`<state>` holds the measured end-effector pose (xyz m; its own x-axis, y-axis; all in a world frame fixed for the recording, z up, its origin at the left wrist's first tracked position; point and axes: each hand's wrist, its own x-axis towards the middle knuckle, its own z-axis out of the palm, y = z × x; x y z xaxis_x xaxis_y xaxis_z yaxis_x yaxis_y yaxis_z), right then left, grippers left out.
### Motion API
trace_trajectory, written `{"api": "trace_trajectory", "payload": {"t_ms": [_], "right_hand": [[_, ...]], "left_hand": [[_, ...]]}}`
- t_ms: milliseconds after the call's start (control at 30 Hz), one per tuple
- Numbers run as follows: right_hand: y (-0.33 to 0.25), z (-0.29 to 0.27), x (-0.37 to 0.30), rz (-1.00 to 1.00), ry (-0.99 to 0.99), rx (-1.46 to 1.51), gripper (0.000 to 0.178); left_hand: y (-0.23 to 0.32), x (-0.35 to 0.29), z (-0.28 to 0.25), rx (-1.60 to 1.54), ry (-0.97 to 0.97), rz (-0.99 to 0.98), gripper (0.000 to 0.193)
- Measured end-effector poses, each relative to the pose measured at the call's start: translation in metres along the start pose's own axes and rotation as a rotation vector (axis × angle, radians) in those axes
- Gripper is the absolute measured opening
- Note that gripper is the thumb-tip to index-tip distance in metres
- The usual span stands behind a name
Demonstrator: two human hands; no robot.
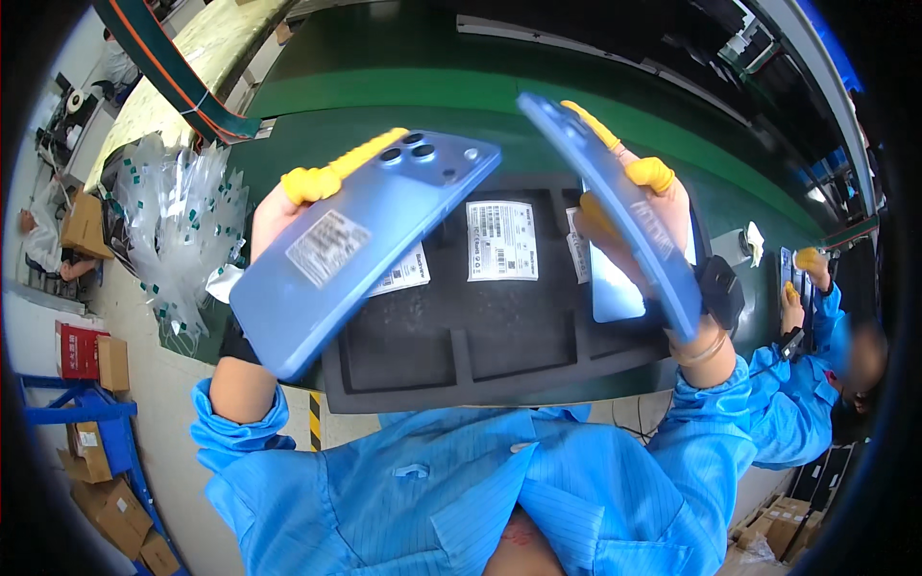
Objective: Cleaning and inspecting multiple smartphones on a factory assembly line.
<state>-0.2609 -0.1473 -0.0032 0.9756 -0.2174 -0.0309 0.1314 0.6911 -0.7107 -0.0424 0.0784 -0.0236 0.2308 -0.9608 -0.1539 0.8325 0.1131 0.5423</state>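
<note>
You're mid-inspection, your left hand [272, 216] clamped on a flat blue slab phone [360, 240] and your right hand [653, 206] on another [615, 206] above the black foam tray [499, 360]; likely next, seat each squarely.

A worker wears a bright blue pinstriped smock with gathered elastic cuffs, yellow finger cots on both hands and a black wrist strap.
</note>
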Motion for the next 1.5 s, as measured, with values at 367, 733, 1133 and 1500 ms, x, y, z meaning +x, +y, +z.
{"api": "trace_trajectory", "payload": {"t_ms": [367, 733, 1133, 1500], "right_hand": [[0.025, 0.011, 0.016, 0.13, 0.215, -1.527, 0.067], [-0.073, -0.075, -0.066, -0.265, 0.481, -2.043, 0.063], [-0.07, -0.154, -0.067, 0.156, 0.472, -1.953, 0.095], [-0.066, -0.11, -0.122, -0.513, 0.321, -1.507, 0.083]], "left_hand": [[-0.019, -0.023, 0.014, 1.4, 0.355, 0.093, 0.06], [-0.013, 0.011, 0.066, 2.292, 0.361, 0.607, 0.043], [-0.09, 0.151, 0.067, 2.244, -0.316, 0.078, 0.074], [-0.112, 0.084, 0.094, 1.668, -0.262, 0.444, 0.08]]}}
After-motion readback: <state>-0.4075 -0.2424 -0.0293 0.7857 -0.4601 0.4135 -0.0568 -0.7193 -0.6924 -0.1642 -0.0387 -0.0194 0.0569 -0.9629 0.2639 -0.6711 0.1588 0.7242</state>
